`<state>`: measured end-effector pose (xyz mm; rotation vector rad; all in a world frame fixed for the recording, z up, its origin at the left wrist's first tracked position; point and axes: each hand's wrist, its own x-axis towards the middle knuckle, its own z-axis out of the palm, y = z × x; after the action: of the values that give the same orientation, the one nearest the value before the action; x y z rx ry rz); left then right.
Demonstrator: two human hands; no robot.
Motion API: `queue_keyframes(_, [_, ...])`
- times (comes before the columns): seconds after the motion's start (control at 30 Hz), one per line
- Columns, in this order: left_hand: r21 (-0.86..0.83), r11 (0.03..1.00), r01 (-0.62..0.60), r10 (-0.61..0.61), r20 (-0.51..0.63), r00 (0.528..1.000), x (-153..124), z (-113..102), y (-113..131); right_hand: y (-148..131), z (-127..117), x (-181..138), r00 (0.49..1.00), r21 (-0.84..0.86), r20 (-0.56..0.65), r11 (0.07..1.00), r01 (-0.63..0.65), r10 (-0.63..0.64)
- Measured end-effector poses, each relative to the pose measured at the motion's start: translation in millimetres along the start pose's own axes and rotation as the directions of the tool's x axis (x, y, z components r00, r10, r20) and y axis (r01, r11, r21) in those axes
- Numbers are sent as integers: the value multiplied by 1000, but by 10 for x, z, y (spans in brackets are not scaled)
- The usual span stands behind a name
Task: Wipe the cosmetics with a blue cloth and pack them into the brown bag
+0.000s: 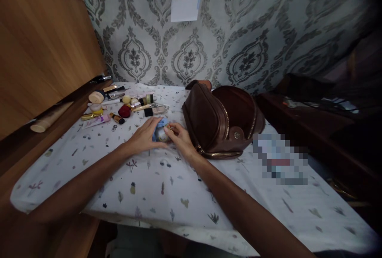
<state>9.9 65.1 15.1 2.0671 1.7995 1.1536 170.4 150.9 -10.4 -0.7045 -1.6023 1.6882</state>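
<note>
Head | small item (162, 135) | blue and whitish | partly hidden

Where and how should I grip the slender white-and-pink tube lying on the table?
Probably pinch the white-and-pink tube across its middle, from the near side: it's slender, patterned white cloth lies in front, and a gold cylinder crowds behind.

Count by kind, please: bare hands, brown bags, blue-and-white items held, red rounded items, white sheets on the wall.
Hands (left hand, right hand): 2
Brown bag: 1
Held blue-and-white item: 1
Red rounded item: 1
White sheet on the wall: 1
Total: 6
</note>
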Motion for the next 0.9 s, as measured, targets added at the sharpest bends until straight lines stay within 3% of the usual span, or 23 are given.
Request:
queue_keyframes(0.1, [99, 995, -24, 15, 91, 996, -16, 11, -40, -2, -15, -10, 1000, -31, 10, 999, 22, -22])
queue_keyframes(0.2, [126, 991, -50, 37, 106, 994, -20, 25, -88, -23, -40, -16, 999, -39, 19, 998, 44, -43])
queue_keyframes(0.47, [74, 991, -110, 109, 26, 994, 4, 1, -227, 1, -84, 8, 999, 7, 36, 1000, 30, -30])
queue_keyframes(0.63, [85, 983, -163, 166, -35, 985, 21, -47, -212, 41, -105, 49, 999, -55, -4, 998, 40, -41])
queue_keyframes(0.9, [149, 973, -174, 181, -34, 983, 19, -86, -200, 75, -86, 58, 998, -122, -43, 991, 47, -53])
